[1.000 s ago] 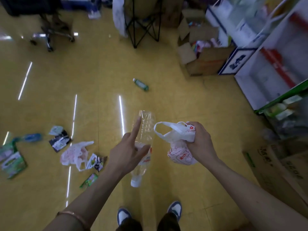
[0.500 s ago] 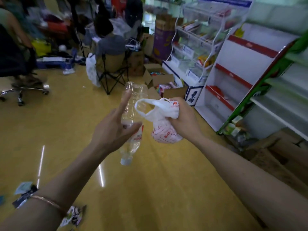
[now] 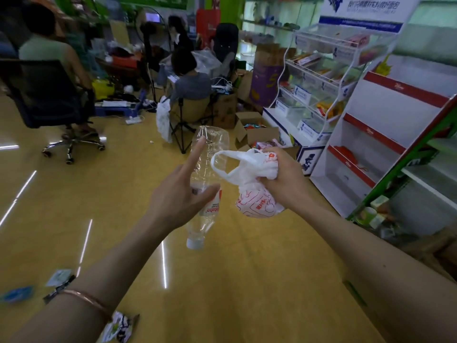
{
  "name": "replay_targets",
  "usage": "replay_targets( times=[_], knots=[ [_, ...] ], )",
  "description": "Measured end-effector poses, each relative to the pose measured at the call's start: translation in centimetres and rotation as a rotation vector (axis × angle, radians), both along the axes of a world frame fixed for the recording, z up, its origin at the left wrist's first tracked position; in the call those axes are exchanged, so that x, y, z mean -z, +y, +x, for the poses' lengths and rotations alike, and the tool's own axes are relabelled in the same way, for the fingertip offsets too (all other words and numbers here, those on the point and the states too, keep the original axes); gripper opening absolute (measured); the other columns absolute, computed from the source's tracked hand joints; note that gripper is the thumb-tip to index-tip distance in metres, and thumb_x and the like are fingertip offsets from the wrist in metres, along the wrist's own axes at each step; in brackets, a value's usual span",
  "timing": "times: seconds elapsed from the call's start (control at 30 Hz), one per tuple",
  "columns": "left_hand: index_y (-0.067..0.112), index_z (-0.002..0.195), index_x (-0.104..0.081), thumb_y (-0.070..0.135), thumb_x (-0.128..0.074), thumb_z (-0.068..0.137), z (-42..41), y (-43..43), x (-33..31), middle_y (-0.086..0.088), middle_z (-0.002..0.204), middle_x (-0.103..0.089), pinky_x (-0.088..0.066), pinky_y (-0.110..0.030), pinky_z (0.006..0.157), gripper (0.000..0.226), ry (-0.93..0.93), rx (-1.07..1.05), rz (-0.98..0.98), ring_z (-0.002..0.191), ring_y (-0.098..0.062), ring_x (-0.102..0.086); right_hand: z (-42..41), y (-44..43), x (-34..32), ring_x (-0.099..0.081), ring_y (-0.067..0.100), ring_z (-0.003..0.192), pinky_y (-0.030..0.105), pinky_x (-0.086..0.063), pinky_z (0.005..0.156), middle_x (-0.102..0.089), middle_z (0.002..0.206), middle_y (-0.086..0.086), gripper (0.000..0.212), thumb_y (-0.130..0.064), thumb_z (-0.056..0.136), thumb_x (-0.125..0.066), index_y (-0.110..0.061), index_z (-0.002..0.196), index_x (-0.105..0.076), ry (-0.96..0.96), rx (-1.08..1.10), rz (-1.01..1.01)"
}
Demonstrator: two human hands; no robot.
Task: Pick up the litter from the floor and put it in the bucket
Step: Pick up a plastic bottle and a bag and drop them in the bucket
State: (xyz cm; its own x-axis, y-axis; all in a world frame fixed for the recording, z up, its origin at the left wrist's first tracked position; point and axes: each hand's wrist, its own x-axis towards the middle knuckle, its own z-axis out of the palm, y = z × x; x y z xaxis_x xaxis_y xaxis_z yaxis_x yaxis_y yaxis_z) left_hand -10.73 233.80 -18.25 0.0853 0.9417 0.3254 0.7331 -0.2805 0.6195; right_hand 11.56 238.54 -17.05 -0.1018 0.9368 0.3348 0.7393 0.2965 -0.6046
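The left hand [image 3: 178, 194] pinches a clear plastic bottle [image 3: 210, 149] cap-down between its thumb and fingers hidden behind it, with the index finger straight along its side. The right hand [image 3: 284, 179] is curled tight round a crumpled white bag [image 3: 254, 204], just beside the bottle, above a glossy yellow floor [image 3: 222, 280]. Wrappers [image 3: 120, 328] lie under the left forearm, white shelving [image 3: 371, 144] stands to the right, and the seated people [image 3: 190, 85] behind are blurred.

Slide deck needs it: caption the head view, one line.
Left hand holds a clear plastic bottle cap-down; right hand grips a white plastic bag.
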Motion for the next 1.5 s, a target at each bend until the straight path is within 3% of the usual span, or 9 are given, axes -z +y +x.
replay_targets(
  times=[0.47,0.63,0.7,0.77,0.83,1.0,1.13,1.37,1.5],
  knots=[
    [0.068,0.13,0.013,0.057,-0.053,0.077,5.4,0.5,-1.9,-0.005,0.138,-0.047,-0.057,-0.045,0.072,0.086,-0.033,-0.088,0.036,0.083,-0.016,-0.066,4.2,3.0,-1.9,-0.056,0.019,0.093,0.035,-0.05,0.076,-0.06,0.1,0.001,0.03,-0.019,0.082,-0.066,-0.015,0.11,-0.056,0.014,-0.179,0.046],
    [0.066,0.131,0.016,0.056,-0.052,0.081,6.1,-0.9,-1.5,-0.004,0.136,-0.049,-0.055,-0.04,0.072,0.085,0.016,-0.195,0.031,0.079,-0.011,-0.063,3.4,4.1,-1.4,-0.058,0.018,0.087,0.033,-0.052,0.07,-0.061,0.096,0.0,0.025,-0.018,0.081,-0.067,-0.016,0.104,-0.057,0.031,-0.286,0.034],
    [0.064,0.133,0.015,0.054,-0.053,0.083,5.7,-1.9,-1.2,-0.003,0.134,-0.051,-0.053,-0.037,0.072,0.086,0.014,-0.258,0.039,0.078,-0.008,-0.062,2.1,4.5,-1.1,-0.058,0.015,0.084,0.024,-0.049,0.067,-0.06,0.094,-0.002,0.023,-0.02,0.082,-0.066,-0.017,0.104,-0.058,0.032,-0.345,0.025],
    [0.063,0.134,0.014,0.052,-0.055,0.084,4.7,-3.3,-0.8,-0.002,0.129,-0.055,-0.053,-0.037,0.071,0.086,0.006,-0.337,0.039,0.075,-0.009,-0.062,0.1,4.3,-1.0,-0.055,0.012,0.08,0.008,-0.04,0.062,-0.058,0.092,-0.005,0.025,-0.026,0.083,-0.064,-0.015,0.104,-0.058,0.03,-0.407,0.039],
    [0.063,0.135,0.013,0.052,-0.056,0.083,3.4,-5.2,-0.5,0.001,0.124,-0.057,-0.054,-0.038,0.068,0.086,0.021,-0.427,0.027,0.071,-0.009,-0.061,-2.2,3.7,-1.0,-0.052,0.013,0.079,0.005,-0.037,0.061,-0.058,0.091,-0.004,0.028,-0.028,0.081,-0.063,-0.012,0.104,-0.059,0.047,-0.473,0.042],
    [0.062,0.135,0.014,0.05,-0.055,0.084,-1.0,-10.6,0.0,-0.005,0.122,-0.057,-0.055,-0.043,0.068,0.086,0.033,-0.615,-0.011,0.072,-0.016,-0.064,-8.5,1.1,0.2,-0.059,0.018,0.088,0.033,-0.048,0.072,-0.064,0.098,0.0,0.028,-0.02,0.082,-0.068,-0.014,0.107,-0.059,0.034,-0.651,0.009],
    [0.063,0.135,0.012,0.047,-0.057,0.085,-5.1,-16.0,-0.5,-0.008,0.124,-0.052,-0.054,-0.044,0.075,0.087,0.029,-0.791,0.017,0.076,-0.017,-0.061,-14.9,-2.1,-0.1,-0.055,0.016,0.085,0.024,-0.042,0.064,-0.058,0.093,-0.005,0.026,-0.019,0.082,-0.067,-0.017,0.106,-0.058,0.026,-0.782,0.018],
    [0.065,0.134,0.01,0.048,-0.056,0.081,-14.8,-27.5,-1.5,-0.002,0.099,-0.054,-0.051,-0.04,0.068,0.086,0.02,-1.033,0.069,0.072,-0.02,-0.057,-28.6,-11.2,-1.2,-0.053,0.013,0.085,0.013,-0.037,0.062,-0.056,0.095,-0.007,0.029,-0.018,0.08,-0.067,-0.022,0.107,-0.057,0.032,-0.99,0.04],
    [0.066,0.135,0.005,0.047,-0.057,0.077,-20.3,-35.0,-1.9,-0.005,0.102,-0.059,-0.051,-0.036,0.06,0.086,-0.009,-1.147,0.099,0.063,-0.019,-0.058,-36.2,-17.3,-1.0,-0.058,0.022,0.088,0.033,-0.048,0.071,-0.062,0.098,0.003,0.031,-0.016,0.077,-0.068,-0.017,0.106,-0.058,0.024,-1.085,0.027]
  ],
)
